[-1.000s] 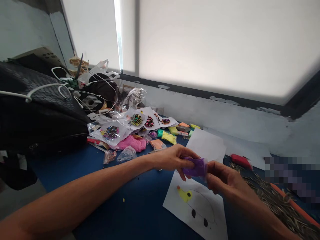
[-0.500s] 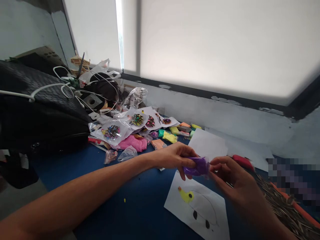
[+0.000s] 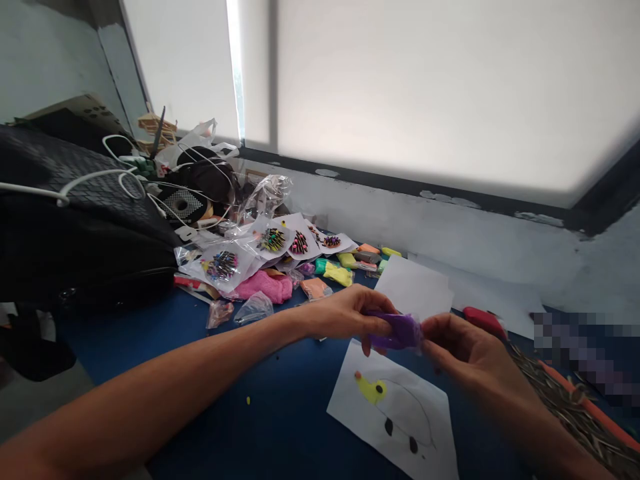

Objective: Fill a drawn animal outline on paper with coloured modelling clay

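Shift since a second ago: right hand (image 3: 473,350) has drawn slightly outward and opened its curl. Purple packet (image 3: 404,331) reaches a little further right with it, and more of the drawing sheet's upper edge now shows beneath. Left hand (image 3: 350,313) in nearly the same place.

Packet: held aloft just above the upper edge of the drawing sheet (image 3: 347,408), purple stuff in a clear wrapper. Left hand clamped on it, thumb on the near side, fingers curled around. Right thumb and fingertips close together at the wrapper's right end; cannot tell whether they pinch it firmly.

Drawing sheet: flat, unchanged. Yellow head (image 3: 369,391) with dark eye, reddish nose tip, outlined rounded body, two black feet.

Around it: blue table (image 3: 280,407), small yellow fragment (image 3: 248,401) left of the sheet. White paper (image 3: 407,287) behind the hands. Red case (image 3: 484,322) beyond the right hand; pile of slender brownish pieces (image 3: 575,427) at far right, orange strip (image 3: 600,415) across it.

Further back: orange packet (image 3: 315,289), pink bundle (image 3: 265,287), yellow packet (image 3: 338,275), then papers bearing spiky multicoloured clusters (image 3: 223,265). Large black bag (image 3: 85,247) on the left. These look unmoved.
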{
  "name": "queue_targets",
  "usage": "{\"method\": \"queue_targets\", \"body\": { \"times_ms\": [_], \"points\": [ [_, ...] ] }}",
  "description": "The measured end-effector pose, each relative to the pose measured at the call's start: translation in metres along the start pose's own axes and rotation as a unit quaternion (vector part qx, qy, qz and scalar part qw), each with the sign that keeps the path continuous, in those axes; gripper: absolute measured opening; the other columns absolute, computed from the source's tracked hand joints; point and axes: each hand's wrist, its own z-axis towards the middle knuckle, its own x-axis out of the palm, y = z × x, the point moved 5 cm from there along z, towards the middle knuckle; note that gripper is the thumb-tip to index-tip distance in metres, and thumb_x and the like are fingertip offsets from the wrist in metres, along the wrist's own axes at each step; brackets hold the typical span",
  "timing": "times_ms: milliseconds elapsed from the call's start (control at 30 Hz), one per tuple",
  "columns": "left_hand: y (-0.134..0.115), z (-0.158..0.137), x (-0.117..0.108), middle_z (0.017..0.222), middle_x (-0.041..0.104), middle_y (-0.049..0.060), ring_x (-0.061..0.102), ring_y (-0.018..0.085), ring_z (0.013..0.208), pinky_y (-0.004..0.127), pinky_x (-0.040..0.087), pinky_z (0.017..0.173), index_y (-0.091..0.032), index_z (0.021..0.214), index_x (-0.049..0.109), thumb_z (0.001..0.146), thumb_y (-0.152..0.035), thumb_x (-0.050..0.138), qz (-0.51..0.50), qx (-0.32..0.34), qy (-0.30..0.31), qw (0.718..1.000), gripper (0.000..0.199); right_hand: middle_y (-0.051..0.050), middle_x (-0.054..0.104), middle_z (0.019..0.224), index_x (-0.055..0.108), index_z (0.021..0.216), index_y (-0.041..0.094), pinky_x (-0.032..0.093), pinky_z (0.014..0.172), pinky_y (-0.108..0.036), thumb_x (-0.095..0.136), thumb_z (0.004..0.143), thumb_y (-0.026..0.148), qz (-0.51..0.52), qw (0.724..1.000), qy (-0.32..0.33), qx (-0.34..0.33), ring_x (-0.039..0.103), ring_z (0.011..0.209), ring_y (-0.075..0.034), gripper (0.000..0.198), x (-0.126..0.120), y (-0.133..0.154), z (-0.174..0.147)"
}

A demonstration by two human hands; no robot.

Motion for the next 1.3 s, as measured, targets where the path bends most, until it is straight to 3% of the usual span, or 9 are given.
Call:
{"method": "queue_targets", "body": {
  "times_ms": [200, 367, 500, 600, 667, 800, 1067, 1167, 1300],
  "points": [
    [-0.004, -0.001, -0.002, 0.085, 0.062, 0.002, 0.062, 0.009, 0.070, 0.021, 0.052, 0.061, -0.013, 0.095, 0.058, 0.082, -0.011, 0.063, -0.019, 0.015, -0.015, 1.000, 0.014, -0.001, 0.064, 0.072, 0.060, 0.082, 0.023, 0.050, 0.056, -0.027, 0.065, 0.079, 0.049, -0.024, 0.998, -0.043, -0.044, 0.061, 0.064, -0.016, 0.026, -0.001, 0.003, -0.004],
    [0.001, 0.000, -0.002, 0.082, 0.062, 0.002, 0.060, 0.010, 0.069, 0.023, 0.050, 0.061, -0.013, 0.097, 0.058, 0.081, -0.021, 0.067, 0.000, 0.001, -0.026, 1.000, 0.020, -0.002, 0.066, 0.072, 0.063, 0.086, 0.024, 0.049, 0.052, -0.028, 0.065, 0.078, 0.050, -0.064, 0.993, -0.071, -0.076, 0.061, 0.062, -0.017, 0.027, -0.001, 0.008, -0.008],
    [-0.001, -0.002, 0.000, 0.080, 0.059, -0.002, 0.052, 0.009, 0.067, 0.021, 0.042, 0.058, -0.016, 0.104, 0.060, 0.065, -0.018, 0.081, 0.156, 0.019, -0.080, 0.984, 0.045, -0.001, 0.065, 0.068, 0.063, 0.079, 0.025, 0.047, 0.049, -0.028, 0.065, 0.077, 0.047, -0.093, 0.990, -0.076, -0.078, 0.061, 0.058, -0.018, 0.022, 0.001, 0.010, -0.010],
    [-0.006, -0.004, 0.003, 0.074, 0.056, -0.002, 0.048, 0.009, 0.065, 0.021, 0.035, 0.057, -0.015, 0.092, 0.062, 0.073, -0.019, 0.074, 0.251, 0.041, -0.113, 0.961, 0.022, 0.000, 0.062, 0.064, 0.064, 0.085, 0.026, 0.045, 0.047, -0.029, 0.061, 0.081, 0.045, -0.107, 0.988, -0.082, -0.069, 0.059, 0.056, -0.017, 0.020, 0.004, 0.008, -0.013],
    [-0.006, -0.005, 0.006, 0.070, 0.057, -0.002, 0.050, 0.010, 0.064, 0.021, 0.034, 0.057, -0.014, 0.085, 0.063, 0.080, -0.022, 0.067, 0.256, 0.038, -0.100, 0.961, 0.010, 0.000, 0.059, 0.060, 0.066, 0.090, 0.026, 0.044, 0.046, -0.029, 0.058, 0.084, 0.047, -0.111, 0.989, -0.081, -0.061, 0.060, 0.056, -0.018, 0.023, 0.006, 0.006, -0.015],
    [-0.002, -0.004, 0.008, 0.066, 0.060, -0.001, 0.055, 0.011, 0.063, 0.021, 0.038, 0.058, -0.013, 0.085, 0.065, 0.086, -0.019, 0.058, 0.256, 0.026, -0.079, 0.963, 0.009, 0.000, 0.061, 0.058, 0.069, 0.093, 0.025, 0.047, 0.047, -0.028, 0.061, 0.082, 0.051, -0.111, 0.991, -0.045, -0.055, 0.064, 0.059, -0.019, 0.028, 0.007, 0.006, -0.013],
    [0.000, -0.004, 0.005, 0.069, 0.057, -0.002, 0.053, 0.009, 0.063, 0.019, 0.038, 0.054, -0.013, 0.093, 0.064, 0.082, -0.011, 0.058, 0.243, -0.006, -0.046, 0.969, 0.012, 0.000, 0.066, 0.069, 0.062, 0.096, 0.025, 0.044, 0.049, -0.028, 0.061, 0.082, 0.047, -0.123, 0.991, -0.012, -0.050, 0.057, 0.054, -0.015, 0.027, 0.009, 0.012, -0.014],
    [-0.005, -0.005, 0.003, 0.079, 0.060, -0.001, 0.057, 0.009, 0.067, 0.019, 0.042, 0.057, -0.015, 0.101, 0.063, 0.086, -0.027, 0.064, 0.200, -0.019, 0.018, 0.979, 0.020, -0.001, 0.067, 0.077, 0.058, 0.095, 0.024, 0.047, 0.050, -0.028, 0.068, 0.077, 0.049, -0.070, 0.997, 0.006, -0.027, 0.060, 0.059, -0.016, 0.032, 0.009, 0.006, -0.011],
    [-0.003, -0.006, 0.003, 0.094, 0.066, 0.006, 0.065, 0.013, 0.080, 0.026, 0.051, 0.076, -0.014, 0.103, 0.063, 0.091, -0.058, 0.051, 0.024, -0.046, 0.083, 0.995, 0.048, -0.004, 0.068, 0.080, 0.059, 0.093, 0.022, 0.052, 0.052, -0.029, 0.071, 0.072, 0.055, -0.019, 1.000, 0.022, 0.000, 0.066, 0.069, -0.020, 0.042, 0.003, -0.001, -0.003]
  ]
}}
